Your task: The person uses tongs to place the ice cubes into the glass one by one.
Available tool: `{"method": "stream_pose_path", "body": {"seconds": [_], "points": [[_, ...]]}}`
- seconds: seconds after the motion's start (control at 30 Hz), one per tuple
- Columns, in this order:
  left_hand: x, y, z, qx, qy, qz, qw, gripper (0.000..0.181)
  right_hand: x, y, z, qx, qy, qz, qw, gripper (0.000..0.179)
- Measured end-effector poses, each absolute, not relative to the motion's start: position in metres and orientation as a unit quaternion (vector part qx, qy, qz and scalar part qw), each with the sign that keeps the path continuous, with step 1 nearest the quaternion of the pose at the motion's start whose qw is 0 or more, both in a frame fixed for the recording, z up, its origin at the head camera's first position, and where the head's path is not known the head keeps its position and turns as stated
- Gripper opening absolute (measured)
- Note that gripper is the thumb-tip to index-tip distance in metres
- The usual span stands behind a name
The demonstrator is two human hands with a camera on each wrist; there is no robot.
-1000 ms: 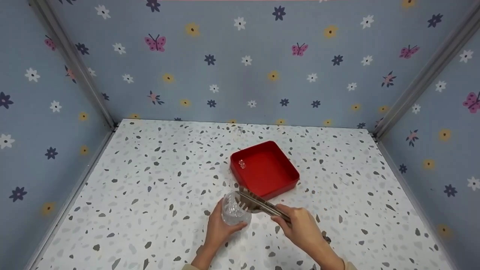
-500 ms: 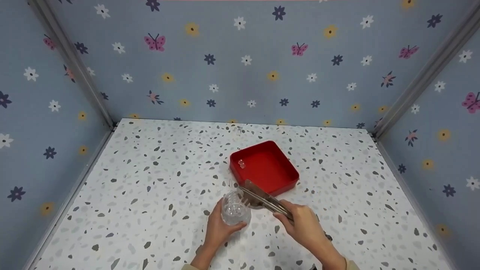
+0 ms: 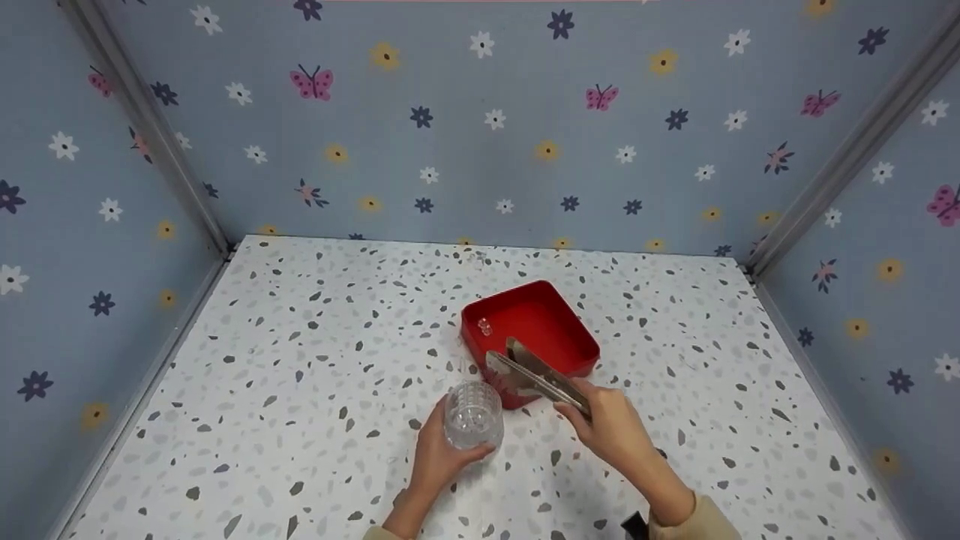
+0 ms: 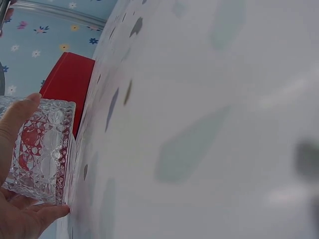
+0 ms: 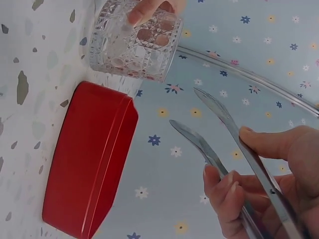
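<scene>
My left hand [image 3: 437, 456] holds a clear cut-glass tumbler [image 3: 474, 421] on the speckled table, thumb at the near side. Some clear lumps seem to lie inside it, hard to make out through the patterned glass. My right hand [image 3: 616, 431] grips metal serving tongs [image 5: 219, 112] around both arms. The tongs' tips are apart with nothing visible between them, and they hang above the near left side of a square red box [image 3: 544, 324]. Inside the box, by its left corner, sits a small clear piece [image 3: 485, 327], perhaps more than one.
White speckled tabletop [image 3: 315, 360] surrounds the glass and box. Blue flowered panels [image 3: 480, 120] enclose it at the back and both sides, joined by grey metal posts [image 3: 150, 127]. A small black object [image 3: 635, 525] shows by the right sleeve.
The tongs have moved from the glass's rim up and right, over the red box's near edge, the right hand shifting along. My left hand and the glass stay put.
</scene>
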State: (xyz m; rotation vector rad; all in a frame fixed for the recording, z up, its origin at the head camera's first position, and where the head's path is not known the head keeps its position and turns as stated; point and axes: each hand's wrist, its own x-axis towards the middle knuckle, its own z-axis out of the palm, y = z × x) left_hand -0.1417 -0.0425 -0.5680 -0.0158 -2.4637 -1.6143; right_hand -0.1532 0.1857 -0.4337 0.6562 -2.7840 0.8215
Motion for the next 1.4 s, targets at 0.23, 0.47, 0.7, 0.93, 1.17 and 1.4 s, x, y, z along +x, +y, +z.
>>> {"method": "stream_pose_path", "body": {"seconds": [0.23, 0.47, 0.7, 0.93, 1.17, 1.4], "points": [[-0.141, -0.042, -0.568, -0.004, -0.835, -0.541, 0.102, 0.101, -0.169, 0.188, -0.436, 0.21, -0.938, 0.263, 0.089, 0.016], [-0.142, -0.043, -0.568, -0.008, -0.837, -0.537, 0.1, 0.101, -0.186, 0.187, -0.44, 0.188, -0.947, 0.241, 0.104, 0.02], [-0.143, -0.043, -0.568, -0.009, -0.834, -0.543, 0.095, 0.101, -0.204, 0.18, -0.444, 0.166, -0.956, 0.217, 0.109, 0.021], [-0.142, -0.043, -0.568, -0.01, -0.834, -0.542, 0.102, 0.101, -0.219, 0.171, -0.455, 0.151, -0.961, 0.2, 0.117, 0.021], [-0.141, -0.043, -0.567, -0.005, -0.837, -0.538, 0.102, 0.101, -0.229, 0.159, -0.465, 0.142, -0.966, 0.176, 0.126, 0.022], [-0.141, -0.043, -0.568, 0.002, -0.839, -0.534, 0.1, 0.1, -0.236, 0.149, -0.473, 0.123, -0.974, 0.157, 0.111, 0.022]]}}
